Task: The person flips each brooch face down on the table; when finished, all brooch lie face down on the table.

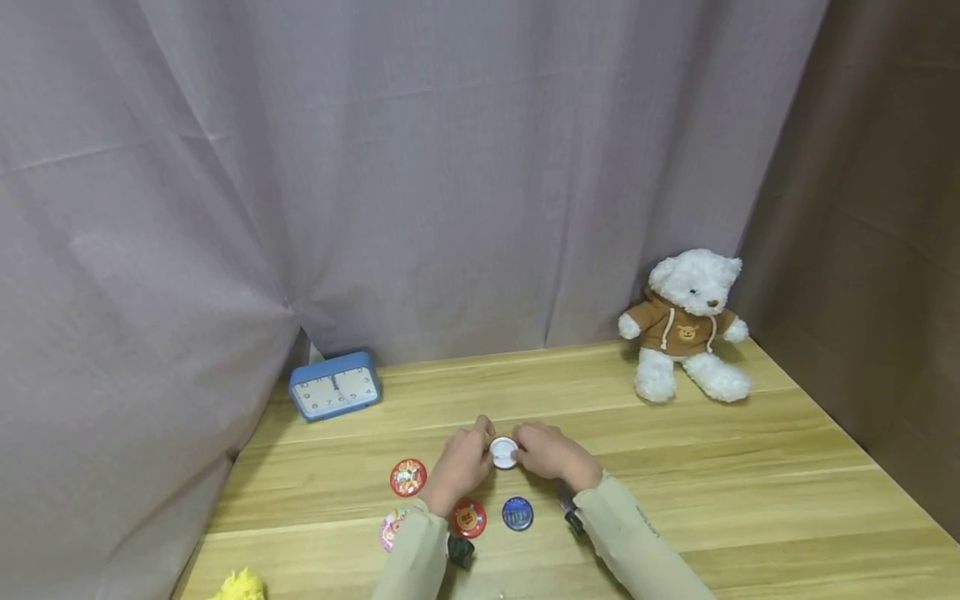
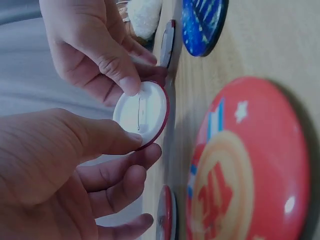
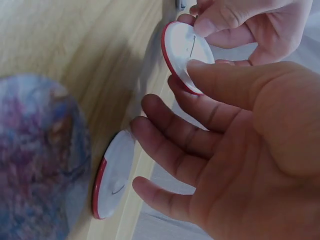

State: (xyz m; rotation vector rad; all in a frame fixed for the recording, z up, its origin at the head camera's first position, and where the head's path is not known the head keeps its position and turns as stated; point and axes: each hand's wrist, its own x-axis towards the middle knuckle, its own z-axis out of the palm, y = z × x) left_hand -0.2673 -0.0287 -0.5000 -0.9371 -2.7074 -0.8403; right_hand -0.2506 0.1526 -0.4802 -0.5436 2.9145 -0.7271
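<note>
Both hands hold one round pin-back badge (image 1: 503,452), its white back with the metal pin turned up and a red rim at its edge. My left hand (image 1: 459,465) pinches one side of it between thumb and fingers. On the opposite side, my right hand (image 1: 553,455) pinches the edge, thumb on the white back (image 3: 187,47). Nearer the body lie a red badge (image 1: 468,517) and a blue badge (image 1: 517,513). Under the right hand, in the right wrist view, another badge (image 3: 114,175) shows its white back and red rim.
To the left lie a red patterned badge (image 1: 408,477) and a pink badge (image 1: 389,531), partly covered by the sleeve. A multicoloured badge (image 3: 40,155) is by the right wrist. A blue clock (image 1: 335,386), a white teddy bear (image 1: 686,325) and a yellow fluffy thing (image 1: 242,586) stand around.
</note>
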